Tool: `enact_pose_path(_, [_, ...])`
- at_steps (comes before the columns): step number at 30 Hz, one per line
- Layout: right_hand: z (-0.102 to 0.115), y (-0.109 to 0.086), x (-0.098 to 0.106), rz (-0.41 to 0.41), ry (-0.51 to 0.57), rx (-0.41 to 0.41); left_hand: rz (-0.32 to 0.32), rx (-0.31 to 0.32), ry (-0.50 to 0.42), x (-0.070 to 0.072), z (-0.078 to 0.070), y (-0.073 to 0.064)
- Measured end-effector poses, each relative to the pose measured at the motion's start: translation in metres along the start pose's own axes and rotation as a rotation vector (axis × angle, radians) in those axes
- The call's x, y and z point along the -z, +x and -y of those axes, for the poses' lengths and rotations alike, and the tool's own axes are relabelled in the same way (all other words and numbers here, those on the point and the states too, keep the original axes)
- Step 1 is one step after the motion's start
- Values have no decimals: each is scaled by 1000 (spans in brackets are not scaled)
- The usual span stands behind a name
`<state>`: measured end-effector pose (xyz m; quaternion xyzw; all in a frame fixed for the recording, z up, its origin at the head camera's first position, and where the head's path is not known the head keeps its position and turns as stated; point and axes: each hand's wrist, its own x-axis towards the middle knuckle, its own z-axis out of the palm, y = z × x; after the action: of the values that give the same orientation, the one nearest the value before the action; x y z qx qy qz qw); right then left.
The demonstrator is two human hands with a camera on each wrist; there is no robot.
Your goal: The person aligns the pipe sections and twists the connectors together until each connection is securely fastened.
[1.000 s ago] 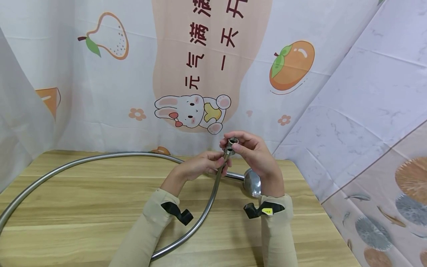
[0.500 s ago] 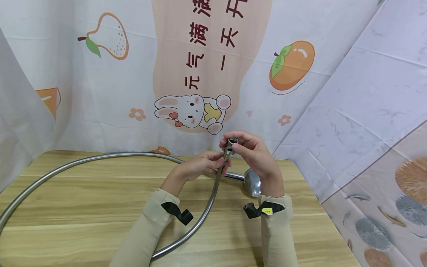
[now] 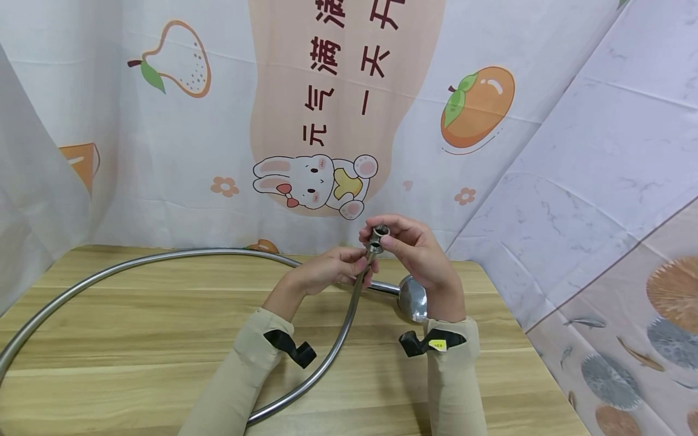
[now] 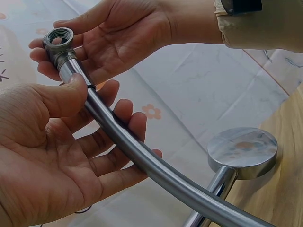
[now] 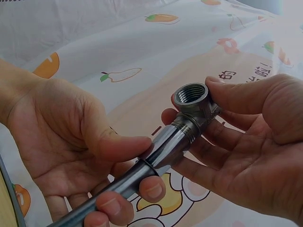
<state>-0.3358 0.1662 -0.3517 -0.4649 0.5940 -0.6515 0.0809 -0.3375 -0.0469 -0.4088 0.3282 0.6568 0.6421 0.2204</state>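
Note:
A metal shower hose (image 3: 348,316) rises in a curve to a threaded metal pipe fitting (image 5: 196,114). In the right wrist view, the fitting's round threaded opening faces up, and some thread shows between it and the shiny hose nut (image 5: 166,147). My left hand (image 3: 322,270) grips the hose end, thumb across the nut and fingers curled beneath. My right hand (image 3: 424,260) pinches the fitting between thumb and fingers. Behind the hands, a chrome shower head (image 4: 242,150) lies on the table, partly hidden by the right wrist in the head view.
The wooden table (image 3: 163,339) carries a wide loop of the hose on its left side, running out of view at the left edge. A printed cloth (image 3: 180,151) hangs close behind the table, and another (image 3: 600,151) hangs at the right.

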Motion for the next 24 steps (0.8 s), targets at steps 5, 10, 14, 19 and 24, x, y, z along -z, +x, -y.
enact_pose_path(5, [0,0,0,-14,-6,-3,-2,-2,-4,-1,0,0])
enact_pose_path(10, [-1,0,1,-16,-10,-2,0,-1,-1,-1,0,0])
enact_pose_path(14, [-2,0,1,2,-11,10,2,0,-7,-1,0,0])
enact_pose_path(19, [-2,0,2,28,-23,23,5,-6,-19,0,1,0])
enact_pose_path(24, [-3,1,2,25,-21,13,9,-9,-16,0,2,1])
